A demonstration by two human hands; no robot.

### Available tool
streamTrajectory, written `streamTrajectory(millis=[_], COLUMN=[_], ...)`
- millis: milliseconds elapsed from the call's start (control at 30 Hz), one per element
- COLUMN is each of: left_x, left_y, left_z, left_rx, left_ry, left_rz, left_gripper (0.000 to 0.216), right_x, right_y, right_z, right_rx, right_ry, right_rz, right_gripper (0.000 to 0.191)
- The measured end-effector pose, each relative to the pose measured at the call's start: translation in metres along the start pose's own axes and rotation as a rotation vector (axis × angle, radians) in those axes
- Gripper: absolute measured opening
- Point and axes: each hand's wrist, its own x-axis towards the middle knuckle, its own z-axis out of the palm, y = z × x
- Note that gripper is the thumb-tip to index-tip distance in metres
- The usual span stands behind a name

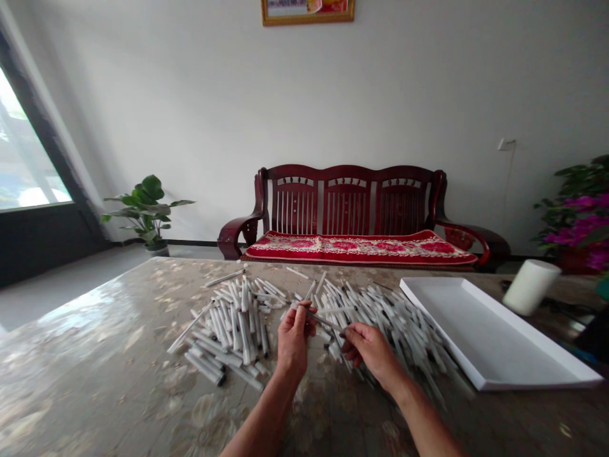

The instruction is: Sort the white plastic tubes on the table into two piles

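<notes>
My left hand (292,341) and my right hand (368,347) are both closed on one thin grey pen part (320,318), held between them just above the table (95,374). The left fingers pinch its pale left end, the right fingers its dark right end. Under and left of the left hand lies a pile of white pen barrels (233,327). A second, wider pile of white and grey pen parts (380,314) spreads behind and beneath the right hand.
A white shallow tray (495,336) sits at the right of the table, a white cylinder (530,287) behind it. Beyond the table stand a dark red wooden bench (352,216) with a red cushion, a potted plant (145,212) and purple flowers (583,222).
</notes>
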Motion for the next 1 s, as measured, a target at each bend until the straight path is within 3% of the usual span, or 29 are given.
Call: streamTrajectory(millis=[200,433,500,633,733,867,900,1000], left_x=[0.005,0.023,0.023,0.014,0.002,-0.011,-0.013,-0.014], left_y=[0.002,0.012,0.012,0.006,-0.002,-0.009,-0.010,-0.013], left_z=[-0.003,-0.025,-0.025,-0.013,-0.001,0.007,0.008,0.007], left_rx=[-0.104,-0.209,-0.213,-0.184,-0.131,-0.058,-0.039,0.026], left_ry=[0.078,0.333,0.324,0.185,0.059,-0.090,-0.103,-0.060], left_rz=[-0.007,-0.001,-0.016,-0.060,-0.123,-0.188,-0.187,-0.164], left_gripper=[0.045,0.014,0.013,0.028,0.044,0.050,0.049,0.051], right_x=[0.000,0.004,0.004,0.001,-0.005,-0.013,-0.015,-0.016], right_y=[-0.006,-0.006,-0.005,-0.008,-0.017,-0.025,-0.026,-0.025], right_z=[-0.004,-0.040,-0.045,-0.041,-0.028,-0.009,-0.004,0.009], right_rx=[-0.082,-0.635,-0.750,-0.803,-0.621,-0.246,-0.196,-0.226], right_ry=[0.055,0.490,0.549,0.624,0.513,-0.033,-0.116,-0.151], right_rz=[-0.032,-0.242,-0.206,-0.220,-0.271,-0.075,-0.030,-0.040], right_gripper=[0.036,0.035,0.035,0.036,0.041,0.051,0.051,0.047])
